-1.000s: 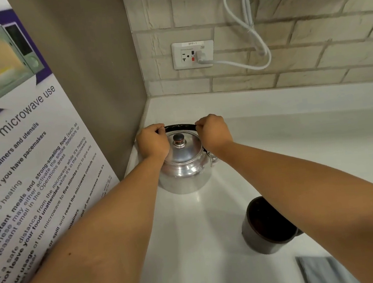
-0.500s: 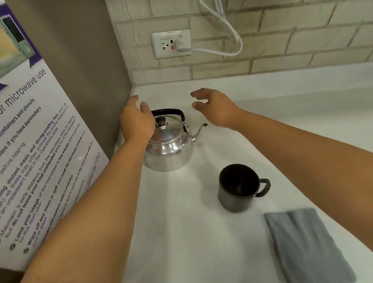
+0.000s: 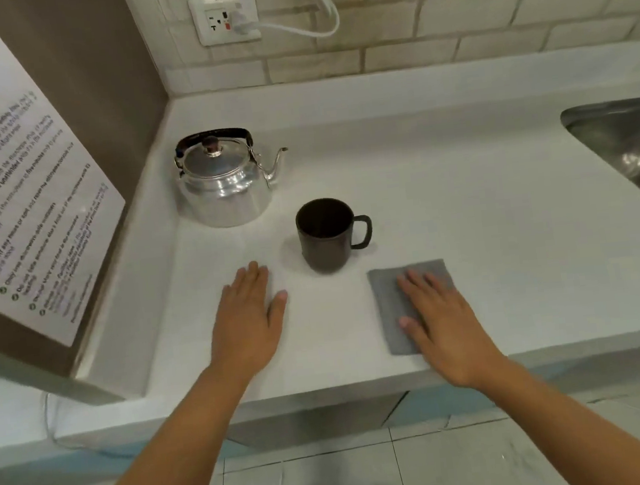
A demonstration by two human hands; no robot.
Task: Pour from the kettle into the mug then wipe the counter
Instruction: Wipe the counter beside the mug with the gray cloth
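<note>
A shiny metal kettle (image 3: pixel 225 181) with a black handle stands upright in the counter's back left corner, spout pointing right. A dark mug (image 3: pixel 325 234) stands just in front and to the right of it, handle to the right. A grey cloth (image 3: pixel 400 305) lies flat near the counter's front edge. My right hand (image 3: pixel 441 320) lies flat on the cloth, fingers spread. My left hand (image 3: pixel 248 325) rests flat on the white counter (image 3: pixel 484 205), left of the mug, holding nothing.
A steel sink (image 3: pixel 632 146) is set into the counter at the right. A brown side panel with a microwave notice (image 3: pixel 15 179) walls off the left. A socket with a white cable (image 3: pixel 226 19) sits on the brick backsplash.
Both hands let go of the kettle and drew back to the counter's front. The right hand came down on the cloth, the left on the bare counter. The view pulled back and down.
</note>
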